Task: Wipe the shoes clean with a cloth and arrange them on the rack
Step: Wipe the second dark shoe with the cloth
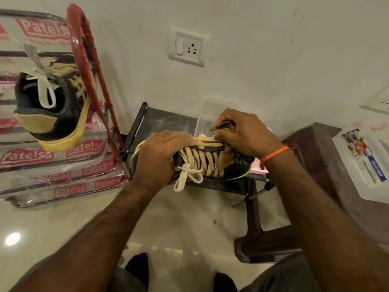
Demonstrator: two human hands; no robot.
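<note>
A black and tan sneaker [212,162] with cream laces lies on its side above the dark low rack [166,121], held between both hands. My left hand [160,152] grips its heel end. My right hand [242,131] is curled at the toe end and pinches a small dark and tan piece, perhaps a cloth; I cannot tell exactly what it is. The matching sneaker [54,100] sits at the left on a stack of plastic-wrapped packs [63,171].
A red-wrapped frame [92,76] leans by the stack. A wall socket [187,47] is on the white wall. A clear plastic box [208,114] stands on the rack behind the shoe. At the right is a brown stool [320,165] with a white box [366,161] beside it.
</note>
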